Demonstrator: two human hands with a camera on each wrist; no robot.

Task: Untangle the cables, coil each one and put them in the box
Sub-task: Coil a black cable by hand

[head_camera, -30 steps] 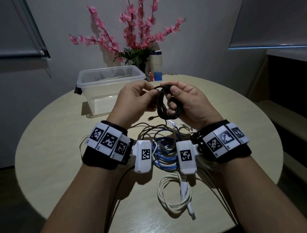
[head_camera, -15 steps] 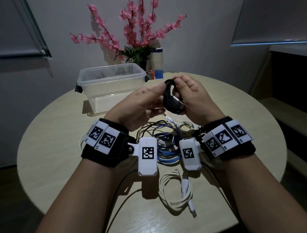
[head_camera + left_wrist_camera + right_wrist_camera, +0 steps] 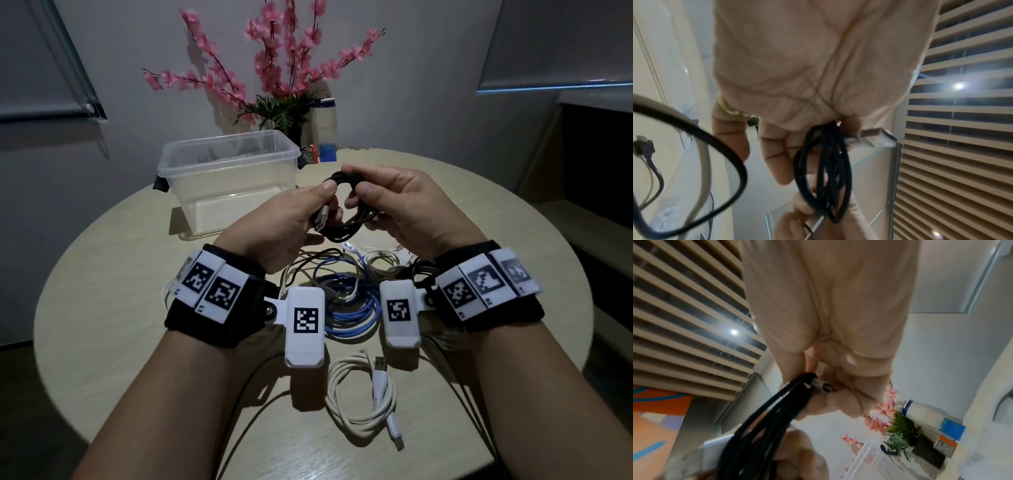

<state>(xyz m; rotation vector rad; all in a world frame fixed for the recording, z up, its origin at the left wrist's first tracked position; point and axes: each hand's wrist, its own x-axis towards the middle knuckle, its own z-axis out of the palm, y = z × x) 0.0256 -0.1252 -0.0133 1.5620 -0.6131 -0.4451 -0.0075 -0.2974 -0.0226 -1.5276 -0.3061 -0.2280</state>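
A coiled black cable (image 3: 346,209) hangs in the air between both hands, above the table's middle. My left hand (image 3: 294,212) pinches its left side, and the silver USB plug (image 3: 321,219) sticks out below the thumb. My right hand (image 3: 387,202) grips the coil's right side. In the left wrist view the black coil (image 3: 826,170) runs from my fingers to the other hand. The right wrist view shows the black coil (image 3: 764,418) pinched at my fingertips. The clear plastic box (image 3: 226,161) stands at the back left.
On the round table (image 3: 102,308) under my wrists lie a tangle with a blue cable (image 3: 352,308), white cables and thin black ones. A coiled white USB cable (image 3: 363,401) lies near the front edge. A vase of pink flowers (image 3: 274,68) and a bottle (image 3: 323,126) stand behind the box.
The black coil has turned from upright to nearly flat between the hands. My left hand shifted to pinch the coil near the USB plug, which now shows below the thumb.
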